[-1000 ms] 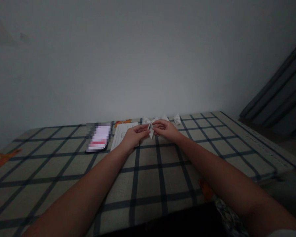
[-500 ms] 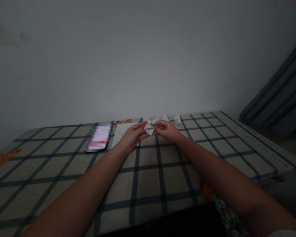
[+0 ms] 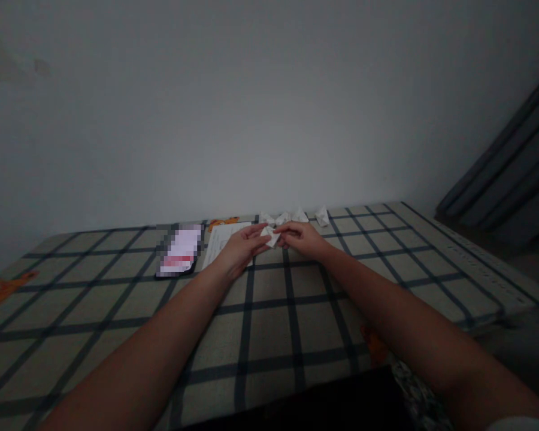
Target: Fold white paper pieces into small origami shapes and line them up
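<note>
A small folded white paper piece (image 3: 272, 238) is held between my two hands above the checked cloth. My left hand (image 3: 240, 248) pinches its left side with thumb and fingers. From the right, my right hand (image 3: 303, 238) has its fingertips closed on the other side; part of the paper is hidden behind the fingers. Just beyond my hands stand several more folded white paper pieces (image 3: 300, 215), one of them (image 3: 322, 216) apart on the right. A printed white sheet (image 3: 215, 244) lies partly beneath my left hand.
A phone (image 3: 180, 250) with a blurred screen lies left of the sheet. The checked cloth (image 3: 269, 323) spreads over the flat surface up to a bare wall (image 3: 269, 108). A dark curtain (image 3: 512, 149) hangs at the right.
The folded paper has tilted between my fingers, and its lower point shows less. My fingers have shifted slightly around it. The phone and the sheet have stayed put.
</note>
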Action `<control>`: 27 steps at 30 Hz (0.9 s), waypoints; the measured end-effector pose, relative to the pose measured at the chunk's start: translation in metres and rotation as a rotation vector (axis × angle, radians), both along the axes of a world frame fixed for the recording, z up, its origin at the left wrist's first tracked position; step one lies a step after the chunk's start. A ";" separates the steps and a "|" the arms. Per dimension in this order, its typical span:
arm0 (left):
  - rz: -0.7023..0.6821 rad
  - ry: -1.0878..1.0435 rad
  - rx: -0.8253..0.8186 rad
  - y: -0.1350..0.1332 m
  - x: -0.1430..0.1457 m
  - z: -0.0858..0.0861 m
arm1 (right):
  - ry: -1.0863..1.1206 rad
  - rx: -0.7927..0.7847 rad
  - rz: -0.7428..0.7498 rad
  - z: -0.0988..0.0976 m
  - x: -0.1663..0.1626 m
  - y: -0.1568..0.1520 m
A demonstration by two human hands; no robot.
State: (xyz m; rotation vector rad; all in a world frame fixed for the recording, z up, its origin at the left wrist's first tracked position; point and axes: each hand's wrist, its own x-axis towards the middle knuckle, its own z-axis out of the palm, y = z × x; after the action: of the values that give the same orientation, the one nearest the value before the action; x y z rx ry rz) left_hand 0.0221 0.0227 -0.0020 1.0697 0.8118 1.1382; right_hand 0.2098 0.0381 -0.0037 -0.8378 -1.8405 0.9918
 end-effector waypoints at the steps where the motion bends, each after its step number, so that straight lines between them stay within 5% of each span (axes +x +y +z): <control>1: -0.004 0.012 0.025 0.000 0.000 0.000 | 0.029 -0.033 0.014 0.000 -0.001 0.000; 9: 0.019 0.194 0.197 -0.006 0.000 0.003 | 0.089 -0.192 0.075 -0.004 -0.003 0.003; 15: 0.052 0.355 0.263 -0.008 0.001 0.003 | 0.081 -0.156 0.074 -0.001 -0.003 0.000; 19: 0.068 0.400 0.209 -0.005 0.000 0.002 | 0.070 -0.135 0.093 -0.001 -0.003 -0.001; 27: 0.065 0.131 -0.031 0.000 -0.002 0.003 | -0.035 -0.066 0.238 0.003 0.000 -0.002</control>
State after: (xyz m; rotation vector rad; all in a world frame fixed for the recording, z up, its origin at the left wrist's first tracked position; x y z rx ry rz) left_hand 0.0203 0.0226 0.0014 1.1076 0.9706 1.1142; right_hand 0.2098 0.0357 -0.0007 -0.6895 -1.9793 1.1984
